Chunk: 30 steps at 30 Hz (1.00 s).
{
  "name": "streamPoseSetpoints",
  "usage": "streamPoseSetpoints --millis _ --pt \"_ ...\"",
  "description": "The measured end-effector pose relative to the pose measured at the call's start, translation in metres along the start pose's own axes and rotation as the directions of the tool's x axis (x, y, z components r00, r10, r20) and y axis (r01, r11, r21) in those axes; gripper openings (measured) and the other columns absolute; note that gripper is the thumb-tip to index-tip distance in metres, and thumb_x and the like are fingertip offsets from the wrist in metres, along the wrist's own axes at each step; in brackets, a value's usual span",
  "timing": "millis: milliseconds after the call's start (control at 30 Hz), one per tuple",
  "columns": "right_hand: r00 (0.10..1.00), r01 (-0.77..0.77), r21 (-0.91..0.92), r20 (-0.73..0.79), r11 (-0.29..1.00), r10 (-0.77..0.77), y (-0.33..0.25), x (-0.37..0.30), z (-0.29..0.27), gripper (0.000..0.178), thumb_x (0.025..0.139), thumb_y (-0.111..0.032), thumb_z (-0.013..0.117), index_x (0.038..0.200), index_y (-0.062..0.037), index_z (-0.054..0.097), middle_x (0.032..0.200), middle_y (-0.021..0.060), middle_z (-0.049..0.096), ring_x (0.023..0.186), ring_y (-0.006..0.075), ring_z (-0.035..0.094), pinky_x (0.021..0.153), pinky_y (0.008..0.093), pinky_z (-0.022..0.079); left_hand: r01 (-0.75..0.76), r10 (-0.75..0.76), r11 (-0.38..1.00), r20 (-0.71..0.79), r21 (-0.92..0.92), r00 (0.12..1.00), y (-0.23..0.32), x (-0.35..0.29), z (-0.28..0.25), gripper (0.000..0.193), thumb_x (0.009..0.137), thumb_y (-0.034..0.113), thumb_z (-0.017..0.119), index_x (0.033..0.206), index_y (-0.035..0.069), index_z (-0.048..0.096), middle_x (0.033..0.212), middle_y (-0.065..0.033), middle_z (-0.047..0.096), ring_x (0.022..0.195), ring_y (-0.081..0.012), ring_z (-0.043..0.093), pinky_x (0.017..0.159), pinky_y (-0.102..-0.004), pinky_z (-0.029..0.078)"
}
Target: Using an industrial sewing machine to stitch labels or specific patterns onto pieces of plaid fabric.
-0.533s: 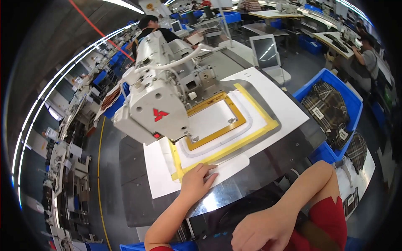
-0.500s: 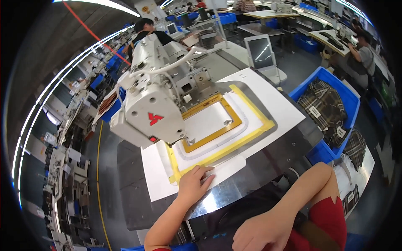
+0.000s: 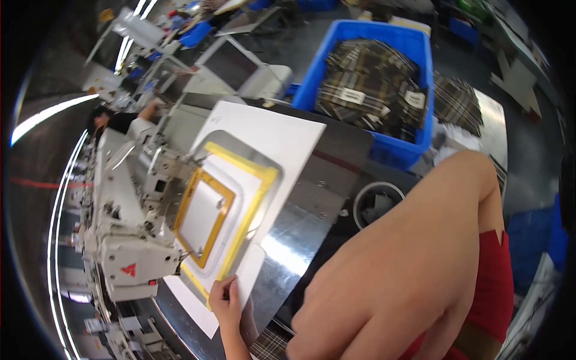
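The left hand point(image 3: 227, 298) lies flat, fingers spread and holding nothing, on the near corner of a stiff white rectangular template board point(image 3: 270, 144) edged with raised yellow foam frames point(image 3: 240, 210). The board rests on a polished steel worktop point(image 3: 294, 237), partly under the off-white metal head of an industrial sewing machine point(image 3: 123, 240). The right hand sits close to the lens, blurred; its grip cannot be told. Beyond, a blue plastic crate point(image 3: 399, 42) holds folded plaid cloth point(image 3: 369, 90), on a factory floor.
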State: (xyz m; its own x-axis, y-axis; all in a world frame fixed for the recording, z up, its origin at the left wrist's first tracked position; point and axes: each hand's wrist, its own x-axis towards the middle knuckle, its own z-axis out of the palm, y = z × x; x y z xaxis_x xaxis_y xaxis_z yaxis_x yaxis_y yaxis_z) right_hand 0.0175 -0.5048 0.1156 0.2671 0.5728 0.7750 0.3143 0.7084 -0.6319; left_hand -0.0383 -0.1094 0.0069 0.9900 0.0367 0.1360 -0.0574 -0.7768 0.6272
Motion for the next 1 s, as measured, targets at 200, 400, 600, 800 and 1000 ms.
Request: streamPoseSetpoints --millis 200,400,600,800,1000 --pt "0.969 -0.017 -0.093 -0.248 0.996 -0.007 -0.005 -0.066 0.004 0.024 0.087 -0.014 0.069 0.106 -0.0003 0.065 0.101 0.0122 0.062 0.085 0.0262 0.062 0.073 0.0358 0.049 -0.031 0.031 0.994 0.001 0.106 1.0 0.003 0.01 -0.01 0.016 0.094 0.011 0.056 0.097 -0.002 0.064 0.083 -0.0056 0.056 0.076 -0.0134 0.051 0.069 -0.0273 0.042" --pt "0.952 -0.041 -0.171 -0.306 0.984 -0.014 0.01 -0.112 -0.003 0.021 0.088 -0.015 0.068 0.103 -0.0008 0.065 0.1 0.0115 0.062 0.084 0.0259 0.061 0.072 0.036 0.048 0.002 -0.001 0.989 -0.004 0.146 1.0 -0.017 -0.001 -0.006 0.014 0.096 0.01 0.053 0.098 -0.001 0.062 0.087 -0.0062 0.057 0.082 -0.0158 0.054 0.076 -0.0292 0.044" --pt "0.963 -0.057 -0.257 -0.268 0.965 -0.015 0.013 -0.122 -0.01 0.019 0.088 -0.016 0.068 0.1 -0.0014 0.065 0.098 0.0107 0.063 0.083 0.0255 0.061 0.072 0.0363 0.048 -0.955 0.822 0.001 0.544 0.297 0.17 -0.092 0.039 -0.069 0.026 0.095 0.02 0.057 0.102 -0.004 0.067 0.1 -0.0207 0.067 0.094 -0.0315 0.063 0.085 -0.0407 0.05" --pt "0.981 -0.085 -0.364 -0.191 0.928 0.015 0.011 -0.13 -0.027 0.017 0.088 -0.016 0.068 0.097 -0.0019 0.066 0.096 0.01 0.063 0.082 0.0252 0.061 0.071 0.0366 0.047 -0.591 0.648 0.739 -0.101 0.322 0.755 -0.12 0.023 -0.054 0.017 0.093 0.013 0.056 0.099 -0.001 0.064 0.094 -0.0126 0.061 0.088 -0.0225 0.057 0.08 -0.0342 0.047" --pt "0.996 -0.078 -0.428 -0.075 0.9 0.051 0.015 -0.133 -0.054 0.015 0.088 -0.017 0.068 0.094 -0.0025 0.066 0.094 0.0093 0.063 0.081 0.0248 0.061 0.071 0.0368 0.047 -0.425 0.408 0.874 0.122 0.234 0.905 -0.074 0.006 -0.037 0.021 0.095 0.015 0.054 0.101 -0.002 0.064 0.098 -0.0137 0.066 0.09 -0.0221 0.061 0.082 -0.0344 0.05"
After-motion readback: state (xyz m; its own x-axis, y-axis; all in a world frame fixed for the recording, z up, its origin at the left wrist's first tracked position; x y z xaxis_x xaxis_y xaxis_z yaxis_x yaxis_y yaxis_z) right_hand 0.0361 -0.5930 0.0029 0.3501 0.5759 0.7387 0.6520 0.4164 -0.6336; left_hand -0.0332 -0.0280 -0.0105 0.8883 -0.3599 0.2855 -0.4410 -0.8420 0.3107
